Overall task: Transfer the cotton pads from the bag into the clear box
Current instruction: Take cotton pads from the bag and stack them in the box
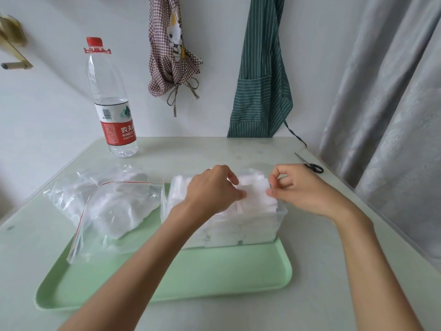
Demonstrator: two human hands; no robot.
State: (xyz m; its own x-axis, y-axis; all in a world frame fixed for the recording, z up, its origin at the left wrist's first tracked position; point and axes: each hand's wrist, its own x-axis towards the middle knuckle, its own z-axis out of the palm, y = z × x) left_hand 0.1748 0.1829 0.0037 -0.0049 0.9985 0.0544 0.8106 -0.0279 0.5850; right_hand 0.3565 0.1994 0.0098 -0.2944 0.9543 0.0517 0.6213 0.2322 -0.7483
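Nearest you, the green tray [214, 278] sits on the bench [334, 295]. On it stands the clear box [279, 225], packed with cotton pads [253, 194]. Your left hand [212, 187] and right hand [300, 187] meet over the box's top layer; each grip pinches the pads between thumb and curled fingers. Left of the box lies the bag [107, 201], open, pads inside. Farther back: scissors [310, 164] and a water bottle [111, 101].
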